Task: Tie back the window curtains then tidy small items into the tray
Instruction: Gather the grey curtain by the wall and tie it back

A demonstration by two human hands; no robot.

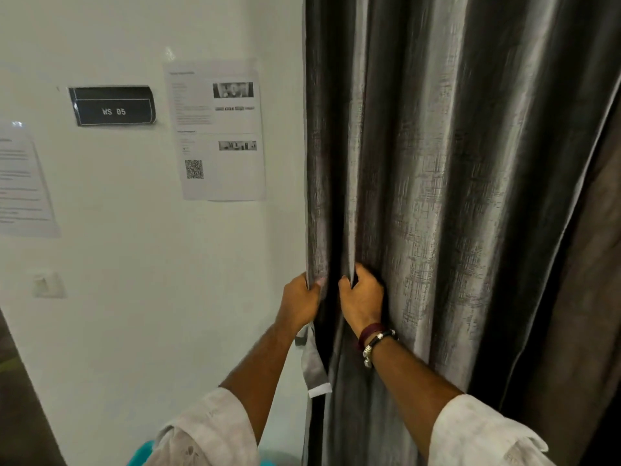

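Note:
A grey, shiny curtain [437, 196] hangs in deep folds over the right half of the view. My left hand [299, 301] grips the curtain's left edge, against the white wall. My right hand [361, 297] is closed on the neighbouring fold, a hand's width to the right, with bracelets on its wrist. A grey fabric strip [314, 368] with a white end hangs below my left hand; it looks like a tie-back. No tray or small items are in view.
The white wall [151, 314] on the left carries a black sign reading WS 05 [113, 105], a printed sheet with a QR code [218, 132], another sheet [23, 183] and a wall switch [47, 284]. Something turquoise [144, 454] shows at the bottom edge.

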